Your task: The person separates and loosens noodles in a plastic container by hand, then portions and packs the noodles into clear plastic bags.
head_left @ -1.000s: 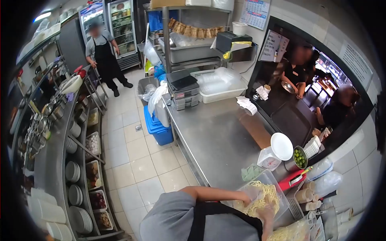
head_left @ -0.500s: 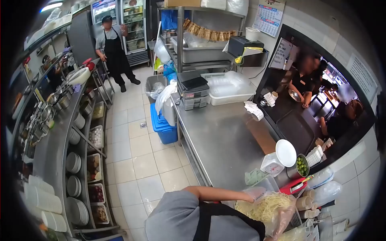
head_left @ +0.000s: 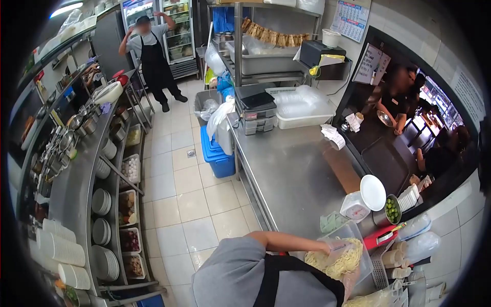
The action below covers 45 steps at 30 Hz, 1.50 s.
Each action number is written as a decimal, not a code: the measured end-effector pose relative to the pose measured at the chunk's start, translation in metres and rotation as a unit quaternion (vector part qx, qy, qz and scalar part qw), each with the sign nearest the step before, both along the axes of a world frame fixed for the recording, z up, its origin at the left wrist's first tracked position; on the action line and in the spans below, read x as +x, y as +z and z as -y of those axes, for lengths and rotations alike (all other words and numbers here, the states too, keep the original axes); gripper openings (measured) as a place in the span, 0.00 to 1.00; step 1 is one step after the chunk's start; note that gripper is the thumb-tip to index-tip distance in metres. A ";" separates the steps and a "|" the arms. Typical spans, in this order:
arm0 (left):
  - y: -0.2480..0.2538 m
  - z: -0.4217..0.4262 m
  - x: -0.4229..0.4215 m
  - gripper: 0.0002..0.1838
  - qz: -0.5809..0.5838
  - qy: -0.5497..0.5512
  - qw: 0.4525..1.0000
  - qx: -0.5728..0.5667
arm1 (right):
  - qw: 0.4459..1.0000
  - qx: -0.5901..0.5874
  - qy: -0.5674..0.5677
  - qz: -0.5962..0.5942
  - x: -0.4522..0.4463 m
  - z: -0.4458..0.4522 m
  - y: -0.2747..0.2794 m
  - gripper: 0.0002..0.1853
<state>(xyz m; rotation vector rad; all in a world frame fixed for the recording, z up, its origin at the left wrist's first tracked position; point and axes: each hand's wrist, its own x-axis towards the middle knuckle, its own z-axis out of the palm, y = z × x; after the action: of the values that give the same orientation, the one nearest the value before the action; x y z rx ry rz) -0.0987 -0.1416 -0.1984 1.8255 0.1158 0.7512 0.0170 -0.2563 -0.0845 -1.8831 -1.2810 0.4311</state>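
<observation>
Pale yellow noodles (head_left: 348, 258) lie bunched between my two hands, over a clear plastic tub (head_left: 364, 266) at the lower right of the head view. My left hand (head_left: 327, 248), in a thin clear glove, grips the noodles from their upper left side. Below them my right hand (head_left: 350, 282), also under clear plastic, holds the lower side of the bunch. Noodles and glove film partly hide the fingers of both hands. A green cloth (head_left: 334, 222) rests just beyond the tub, and more noodles in a clear bag (head_left: 376, 298) show at the bottom edge.
Beyond the tub on the steel counter (head_left: 286, 179) stand a white scale (head_left: 355, 206), a pot of green fruit (head_left: 392, 211) and a red object (head_left: 379, 238). Stacked cups (head_left: 394, 256) are at right. A person (head_left: 156, 61) stands by the fridges; others are behind the hatch.
The view has shifted, moving the scene rightward. The noodles, spread wide half a second ago, are bunched closer between my hands. The person by the fridges has raised both arms.
</observation>
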 end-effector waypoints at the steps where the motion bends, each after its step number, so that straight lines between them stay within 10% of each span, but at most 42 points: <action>1: 0.003 -0.003 -0.004 0.39 -0.049 0.019 0.999 0.008 | 1.000 0.005 -0.005 -0.014 0.006 0.011 0.012 0.36; 7: -0.027 -0.014 0.001 0.44 -0.178 0.118 0.976 0.051 | 0.991 0.047 0.118 -0.033 0.023 0.038 0.056 0.40; 11: 0.063 -0.025 -0.051 0.55 -0.404 -0.033 0.913 0.040 | 0.972 -0.035 0.231 0.030 0.043 0.043 0.026 0.44; 16: 0.080 -0.022 -0.043 0.42 -0.247 -0.034 0.957 0.149 | 0.994 -0.083 0.025 0.066 0.081 0.049 -0.079 0.34; 20: 0.084 -0.007 -0.016 0.38 -0.199 -0.071 0.969 0.126 | 0.993 0.021 0.000 -0.119 0.055 0.044 -0.081 0.35; 22: 0.011 -0.008 -0.006 0.38 -0.121 0.065 0.983 0.120 | 0.977 0.086 -0.016 -0.195 0.029 0.039 -0.063 0.35; 25: 0.030 -0.003 -0.004 0.42 -0.322 0.072 0.934 0.137 | 0.951 0.100 0.036 -0.291 0.013 0.039 -0.020 0.34; 26: 0.054 0.000 -0.011 0.42 -0.376 0.026 0.919 0.115 | 0.970 0.059 0.028 -0.235 -0.001 0.044 0.017 0.33; 27: -0.088 -0.006 0.021 0.40 -0.122 0.087 0.977 0.150 | 0.987 0.061 0.034 -0.142 0.019 0.046 0.001 0.32; 29: 0.052 -0.018 -0.030 0.41 -0.217 0.011 0.976 0.026 | 0.994 -0.041 0.031 -0.097 0.024 0.042 0.038 0.33; 34: 0.011 -0.005 -0.042 0.45 -0.041 0.029 0.987 0.154 | 0.966 -0.087 0.044 0.238 0.038 0.052 0.027 0.34; 37: -0.006 0.003 -0.059 0.32 0.014 0.126 0.948 0.292 | 0.970 -0.076 0.067 0.219 -0.010 0.024 0.026 0.34; 39: 0.061 0.010 -0.072 0.27 -0.230 0.030 0.965 0.119 | 0.980 -0.056 0.081 0.173 -0.042 0.008 0.024 0.33; 43: 0.045 0.036 -0.088 0.26 -0.038 0.068 0.991 0.108 | 0.989 -0.027 0.083 0.118 -0.048 -0.003 0.029 0.33; 45: 0.079 0.064 -0.084 0.25 -0.093 0.022 0.991 -0.094 | 0.992 -0.022 0.069 0.104 -0.035 0.000 0.043 0.32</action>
<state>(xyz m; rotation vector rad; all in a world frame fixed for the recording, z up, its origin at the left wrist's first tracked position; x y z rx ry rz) -0.1829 -0.2060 -0.1193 1.7126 0.3388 0.5799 -0.0184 -0.2565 -0.0412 -1.9215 -1.5583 0.3440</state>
